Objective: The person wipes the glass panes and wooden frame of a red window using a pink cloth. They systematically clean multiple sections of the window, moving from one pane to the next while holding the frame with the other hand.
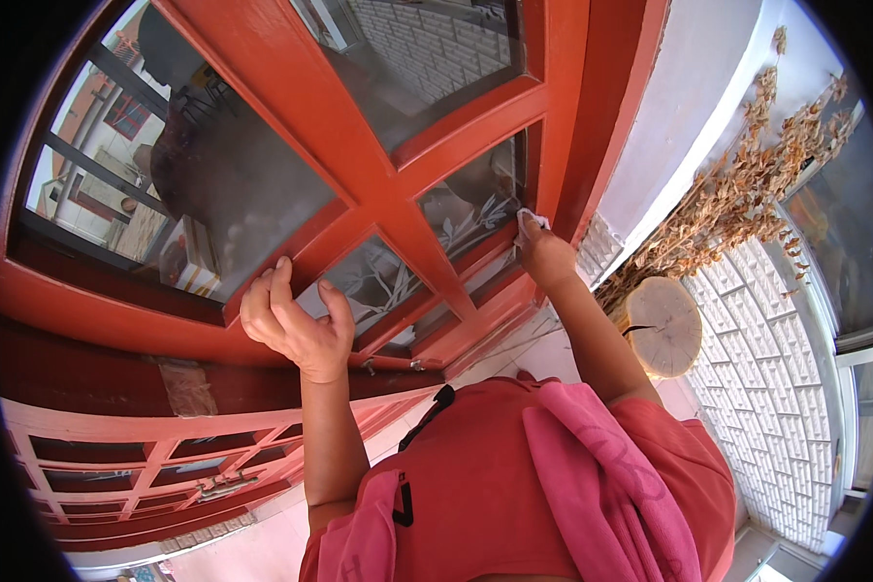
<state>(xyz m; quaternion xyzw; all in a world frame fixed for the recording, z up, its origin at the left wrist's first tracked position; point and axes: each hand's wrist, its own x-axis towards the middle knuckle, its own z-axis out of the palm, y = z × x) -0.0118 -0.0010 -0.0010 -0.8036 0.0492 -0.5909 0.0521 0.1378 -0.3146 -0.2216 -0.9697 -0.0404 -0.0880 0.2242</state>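
Before me stands a red-painted framed door or window (pixel 375 174) with several glass panes. My right hand (pixel 545 251) holds a pale cloth (pixel 532 217) against the lower corner of the right-hand glass pane (pixel 473 196), beside the red frame. White leaf patterns show on that pane and on the pane (pixel 378 276) left of it. My left hand (pixel 298 316) is raised at a red crossbar, fingers curled and apart, holding nothing. Whether its fingertips press on the bar I cannot tell. The large left pane (pixel 262 174) reflects a dark silhouette and a courtyard.
A cut log (pixel 663 327) and a bundle of dried leafy branches (pixel 756 174) stand to the right, by a white textured brick wall (pixel 771 349). A pink towel (pixel 611 473) hangs over my shoulders. Another red paned door (pixel 160 465) with metal handles is at lower left.
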